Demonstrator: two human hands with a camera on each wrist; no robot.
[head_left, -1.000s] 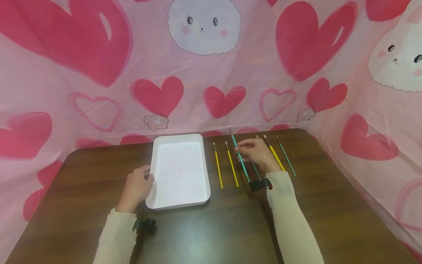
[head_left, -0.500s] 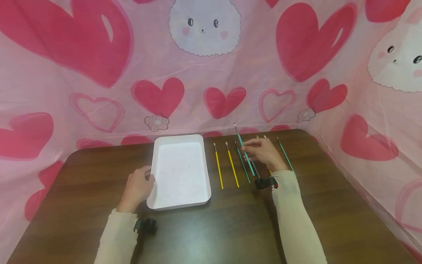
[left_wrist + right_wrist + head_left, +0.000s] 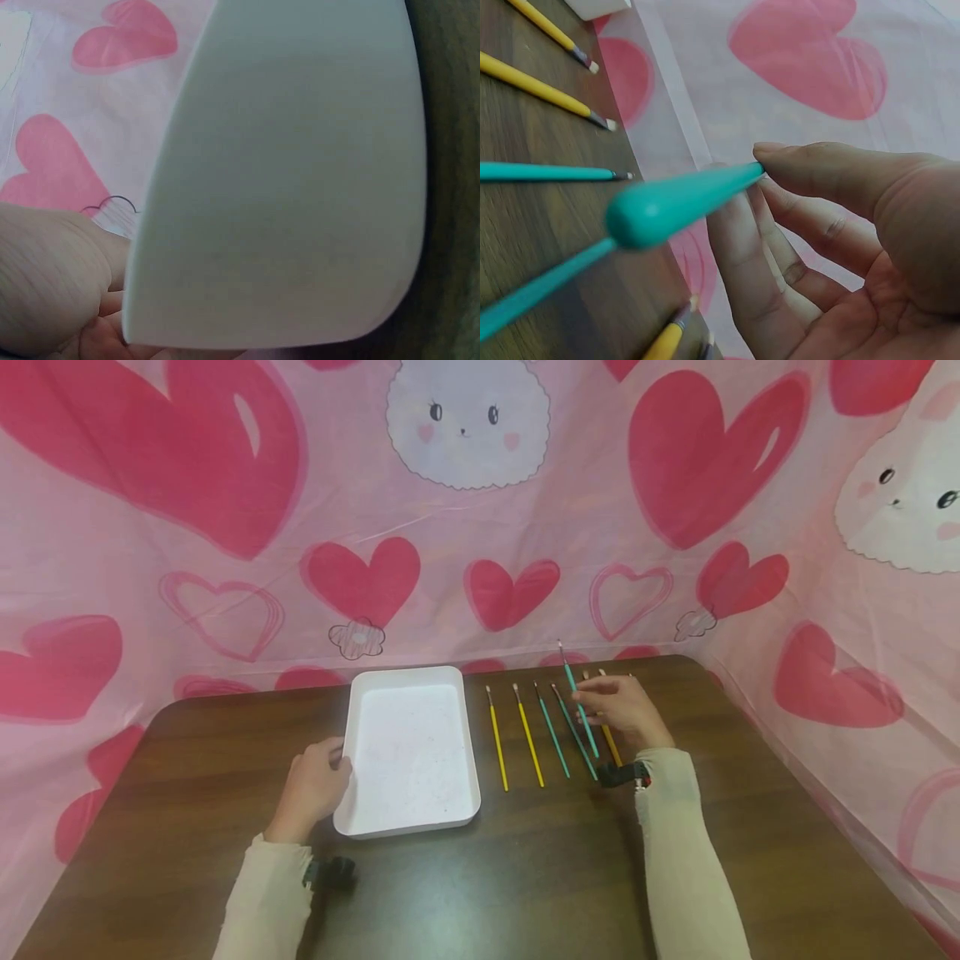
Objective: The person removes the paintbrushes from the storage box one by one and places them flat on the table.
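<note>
My right hand (image 3: 621, 706) pinches a teal paintbrush (image 3: 583, 714) between thumb and fingertips, bristles up and away, above the row on the table. In the right wrist view the rounded handle end of this teal paintbrush (image 3: 660, 206) points at the camera. Under it lie two teal paintbrushes (image 3: 553, 735), side by side. A yellow paintbrush (image 3: 612, 747) is partly covered by my right hand. My left hand (image 3: 309, 787) grips the left rim of a white tray (image 3: 408, 752); in the left wrist view, fingers (image 3: 112, 341) show behind the tray wall.
Two yellow paintbrushes (image 3: 498, 752) lie between the tray and the teal ones. More brush tips peek out beyond my right hand. The brown wooden table (image 3: 450, 893) ends at a pink heart-printed sheet (image 3: 435, 577) at the back and sides.
My right hand has moved to the right with the teal paintbrush, passing over the teal brushes and uncovering them. The left hand and tray have stayed in place.
</note>
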